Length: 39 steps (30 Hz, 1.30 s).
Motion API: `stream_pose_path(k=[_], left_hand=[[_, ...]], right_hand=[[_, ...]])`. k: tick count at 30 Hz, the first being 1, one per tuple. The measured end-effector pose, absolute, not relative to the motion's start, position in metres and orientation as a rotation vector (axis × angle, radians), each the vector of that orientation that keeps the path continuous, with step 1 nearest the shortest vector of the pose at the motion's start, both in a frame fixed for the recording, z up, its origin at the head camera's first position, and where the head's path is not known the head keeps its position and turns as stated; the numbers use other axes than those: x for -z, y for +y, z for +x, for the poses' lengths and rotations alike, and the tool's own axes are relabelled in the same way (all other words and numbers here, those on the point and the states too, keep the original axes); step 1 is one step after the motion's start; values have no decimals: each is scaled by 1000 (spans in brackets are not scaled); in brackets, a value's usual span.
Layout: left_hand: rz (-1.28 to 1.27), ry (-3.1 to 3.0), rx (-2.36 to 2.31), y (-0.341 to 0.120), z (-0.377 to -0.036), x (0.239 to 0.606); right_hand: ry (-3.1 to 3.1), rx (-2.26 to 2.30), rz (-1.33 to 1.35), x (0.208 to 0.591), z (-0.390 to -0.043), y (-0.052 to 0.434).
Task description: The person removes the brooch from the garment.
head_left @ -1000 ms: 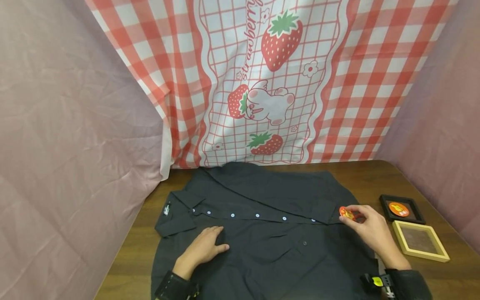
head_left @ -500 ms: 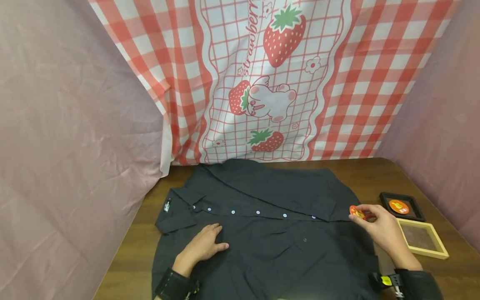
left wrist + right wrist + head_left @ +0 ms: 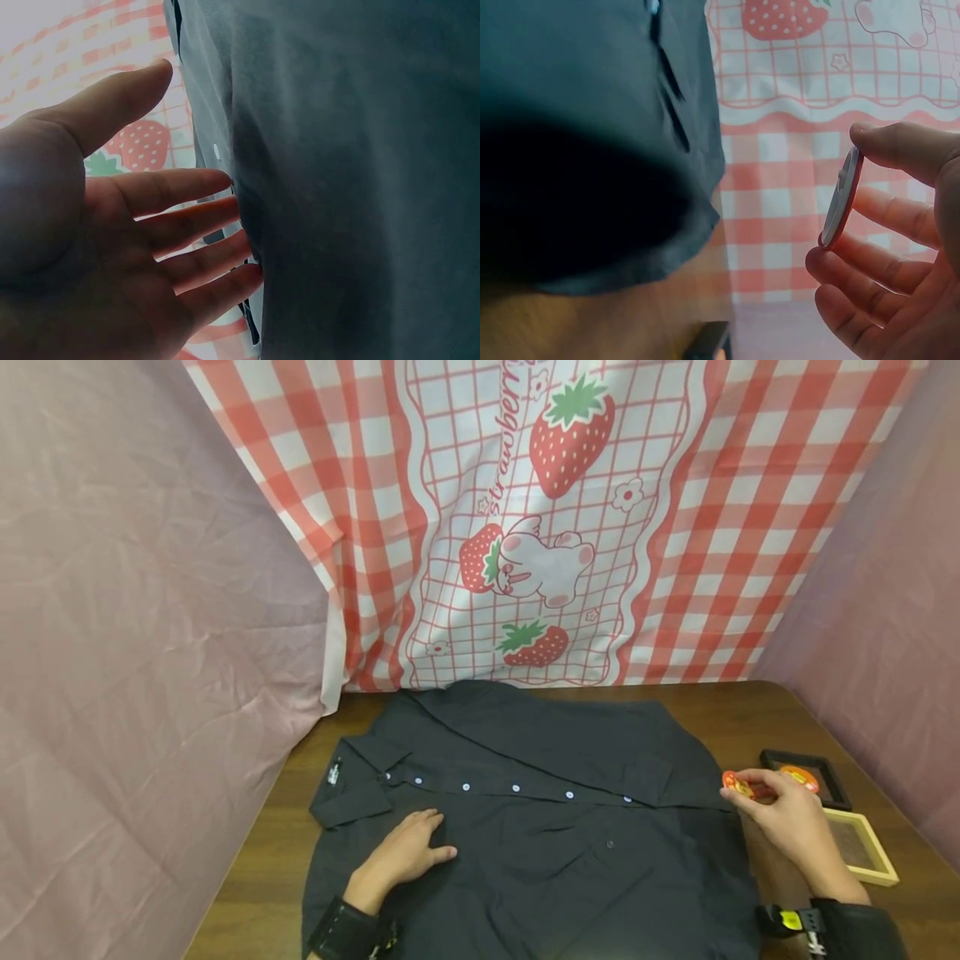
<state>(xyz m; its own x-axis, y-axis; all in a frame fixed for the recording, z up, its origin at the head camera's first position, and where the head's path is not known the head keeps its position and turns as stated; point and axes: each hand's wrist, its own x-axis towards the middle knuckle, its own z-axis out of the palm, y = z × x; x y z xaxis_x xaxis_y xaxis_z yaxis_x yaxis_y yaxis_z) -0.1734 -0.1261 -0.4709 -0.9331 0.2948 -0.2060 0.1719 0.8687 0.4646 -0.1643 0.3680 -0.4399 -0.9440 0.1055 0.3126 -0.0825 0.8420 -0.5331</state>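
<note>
A black button-up shirt point(image 3: 540, 810) lies spread on the wooden table point(image 3: 750, 718), collar to the left. My left hand point(image 3: 408, 852) rests flat on the shirt near the collar, fingers straight point(image 3: 187, 225). My right hand point(image 3: 780, 818) is at the shirt's right edge and pinches a round orange-red badge point(image 3: 738, 783) between thumb and fingers. In the right wrist view the badge point(image 3: 841, 199) shows edge-on, its pale back facing the camera, beside the shirt's hem point(image 3: 630, 187).
A black frame point(image 3: 821, 772) holding another orange badge point(image 3: 798, 774) sits at the table's right, partly behind my right hand. A pale wooden frame point(image 3: 870, 856) lies just in front of it. Strawberry-print and pink cloths hang around the table.
My right hand has carried the badge rightward, from the shirt's button placket off its edge toward the black frame. The left hand has stayed put.
</note>
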Motion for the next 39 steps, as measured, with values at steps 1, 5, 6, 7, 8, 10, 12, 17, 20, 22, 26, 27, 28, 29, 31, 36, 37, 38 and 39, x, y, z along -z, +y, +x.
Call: stream_pose_path(k=[1,5,6,7,8,10,12,17,20,22,26,27,28,29,31,36,37,38,39], left_hand=[[356,2772,-653,-127,-173,471],[371,2772,-658,-128,-173,472],[374,2772,-660,-128,-174,472],[375,2773,-662,-128,-174,472],[377,2773,-665,-128,-174,472],[382,2778,-668,-128,-175,472],[385,2781,-673,-129,-175,472],[398,2775,-678,-129,-174,472],[423,2780,-675,-130,-175,471],[438,2788,-679,-131,-175,471],[435,2795,-681,-132,-175,470],[433,2794,-682,-132,-175,470],[432,2793,-681,-132,-175,470],[432,2791,-679,-132,-175,470],[434,2788,-674,-132,-174,471],[419,2779,-680,-132,-172,472],[410,2779,-681,-133,-172,473],[403,2779,-682,-133,-171,473],[396,2779,-680,-133,-171,473]], right_hand=[[-2694,-781,-12,438,-165,370],[-2714,-736,-14,434,-168,375],[-2719,-731,-15,434,-168,376],[-2721,-730,-14,434,-168,378],[-2720,-730,-15,434,-168,379],[-2713,-728,-14,435,-167,383],[-2705,-723,-14,436,-167,388],[-2702,-746,-80,440,-162,403],[-2715,-745,-134,441,-159,411],[-2723,-731,-161,440,-160,413],[-2737,-693,-194,441,-159,415],[-2749,-686,-206,441,-158,416],[-2757,-682,-221,441,-156,416],[-2764,-679,-236,441,-155,417],[-2779,-668,-262,442,-153,420],[-2793,-616,-266,444,-152,428],[-2800,-602,-259,445,-152,430],[-2806,-594,-251,446,-152,431],[-2815,-586,-239,447,-152,433]])
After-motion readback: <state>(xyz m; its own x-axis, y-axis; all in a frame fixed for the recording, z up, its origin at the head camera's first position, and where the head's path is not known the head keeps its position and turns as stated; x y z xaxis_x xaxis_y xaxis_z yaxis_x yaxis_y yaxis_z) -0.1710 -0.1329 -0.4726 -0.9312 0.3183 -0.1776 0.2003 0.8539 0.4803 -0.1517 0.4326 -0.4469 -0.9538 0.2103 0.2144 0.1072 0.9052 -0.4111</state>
